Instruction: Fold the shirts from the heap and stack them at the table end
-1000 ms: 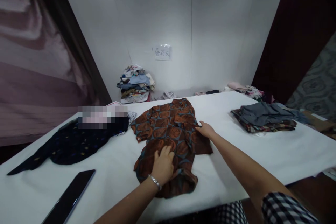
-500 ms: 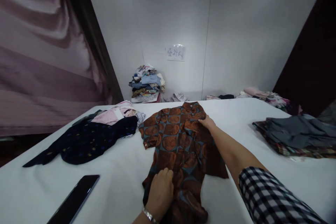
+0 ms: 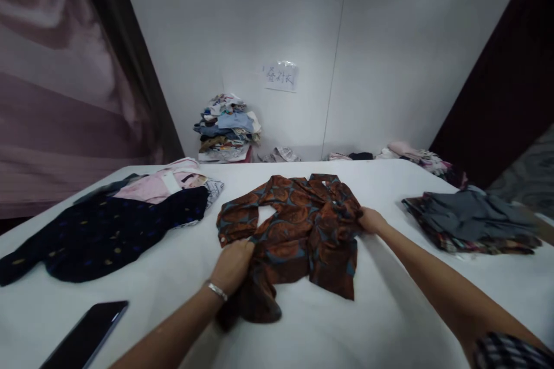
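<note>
A brown and blue-grey patterned shirt (image 3: pixel 288 213) lies bunched across the middle of the table, its collar toward the far side. My left hand (image 3: pixel 236 262) is closed on the shirt's near left part, and cloth hangs below it, blurred. At the right side near the shoulder, my right hand (image 3: pixel 371 221) grips the shirt too, fingers partly hidden by the fabric. One sleeve bends out on the left with a button at its cuff; another part of the cloth spreads toward me below the right hand.
The white table (image 3: pixel 346 334) carries a dark navy patterned garment (image 3: pixel 116 230) and a pink garment (image 3: pixel 149 184) at left. A black phone (image 3: pixel 86 334) lies near the front. Folded clothes (image 3: pixel 476 219) sit at right. Against the wall stands a clothes pile (image 3: pixel 227 127), below a paper sign (image 3: pixel 281 76).
My left hand has moved up and left, drawing the lower shirt with it. The right hand has shifted right and slightly down. The shirt is now shorter and more bunched; the view has shifted slightly.
</note>
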`<state>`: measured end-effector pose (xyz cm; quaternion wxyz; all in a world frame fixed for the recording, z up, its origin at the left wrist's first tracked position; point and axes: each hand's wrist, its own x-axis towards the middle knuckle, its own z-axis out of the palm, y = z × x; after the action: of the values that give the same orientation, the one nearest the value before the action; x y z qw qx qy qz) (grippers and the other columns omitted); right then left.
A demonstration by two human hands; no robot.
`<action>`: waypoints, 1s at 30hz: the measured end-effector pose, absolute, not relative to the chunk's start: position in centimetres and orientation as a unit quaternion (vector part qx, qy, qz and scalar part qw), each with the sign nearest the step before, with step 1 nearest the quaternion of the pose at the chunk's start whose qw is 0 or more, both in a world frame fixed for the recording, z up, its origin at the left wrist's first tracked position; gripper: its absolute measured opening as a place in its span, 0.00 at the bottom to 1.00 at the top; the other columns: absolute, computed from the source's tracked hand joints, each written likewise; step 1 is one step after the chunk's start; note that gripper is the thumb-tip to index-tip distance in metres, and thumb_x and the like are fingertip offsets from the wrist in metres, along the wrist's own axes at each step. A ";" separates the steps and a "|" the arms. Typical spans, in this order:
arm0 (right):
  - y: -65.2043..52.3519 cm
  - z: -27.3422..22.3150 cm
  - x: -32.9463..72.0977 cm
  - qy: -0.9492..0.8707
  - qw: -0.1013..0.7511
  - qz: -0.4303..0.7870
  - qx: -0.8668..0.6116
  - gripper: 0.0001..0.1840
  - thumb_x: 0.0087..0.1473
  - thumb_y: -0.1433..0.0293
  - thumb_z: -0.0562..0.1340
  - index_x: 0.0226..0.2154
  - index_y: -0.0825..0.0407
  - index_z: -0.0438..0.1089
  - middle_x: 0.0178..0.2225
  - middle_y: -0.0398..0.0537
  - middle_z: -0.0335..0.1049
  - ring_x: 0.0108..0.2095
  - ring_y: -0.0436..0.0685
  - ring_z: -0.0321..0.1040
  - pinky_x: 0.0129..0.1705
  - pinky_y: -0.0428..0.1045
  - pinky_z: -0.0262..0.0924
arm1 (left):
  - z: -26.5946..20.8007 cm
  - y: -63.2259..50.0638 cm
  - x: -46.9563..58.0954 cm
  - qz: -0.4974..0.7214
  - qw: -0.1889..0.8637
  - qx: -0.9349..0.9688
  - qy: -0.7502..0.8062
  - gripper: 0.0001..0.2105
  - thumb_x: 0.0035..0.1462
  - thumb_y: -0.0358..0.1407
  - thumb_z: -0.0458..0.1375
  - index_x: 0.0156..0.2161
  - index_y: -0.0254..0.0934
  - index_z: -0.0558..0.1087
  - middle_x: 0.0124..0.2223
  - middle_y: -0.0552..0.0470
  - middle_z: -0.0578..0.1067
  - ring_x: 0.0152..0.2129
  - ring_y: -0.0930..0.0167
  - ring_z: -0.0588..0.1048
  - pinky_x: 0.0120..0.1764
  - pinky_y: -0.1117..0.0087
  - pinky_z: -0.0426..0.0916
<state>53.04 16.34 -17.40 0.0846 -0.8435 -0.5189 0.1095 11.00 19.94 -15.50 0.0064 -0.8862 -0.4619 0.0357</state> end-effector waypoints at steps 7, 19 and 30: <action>7.1 -17.3 49.7 -0.577 0.202 0.298 -0.733 0.13 0.55 0.63 0.54 0.36 0.51 0.71 0.25 0.45 0.73 0.22 0.53 0.68 0.26 0.46 0.61 | -13.7 24.9 2.7 0.102 0.032 -0.831 -0.546 0.15 0.56 0.29 0.43 0.37 0.33 0.73 0.39 0.40 0.75 0.37 0.58 0.74 0.37 0.60 0.65; 20.4 -17.7 55.2 -0.481 0.092 0.077 -0.868 0.31 0.49 0.55 0.61 0.52 0.53 0.64 0.48 0.58 0.69 0.48 0.65 0.67 0.42 0.52 0.62 | -17.4 20.6 4.5 -0.031 -0.028 -0.818 -0.574 0.29 0.52 0.47 0.51 0.57 0.35 0.63 0.58 0.41 0.67 0.54 0.58 0.65 0.52 0.58 0.62; 13.6 -17.0 66.5 -0.386 0.080 0.017 -0.919 0.17 0.54 0.68 0.54 0.43 0.55 0.71 0.42 0.58 0.72 0.43 0.62 0.69 0.40 0.50 0.60 | -15.4 26.4 12.9 -0.041 0.074 -0.896 -0.436 0.16 0.53 0.25 0.46 0.41 0.38 0.73 0.43 0.44 0.74 0.44 0.60 0.70 0.45 0.59 0.62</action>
<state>66.45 13.57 -17.03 0.0798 -0.9190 -0.3858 0.0167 12.89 26.41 -15.36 0.0737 -0.8961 -0.4358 -0.0409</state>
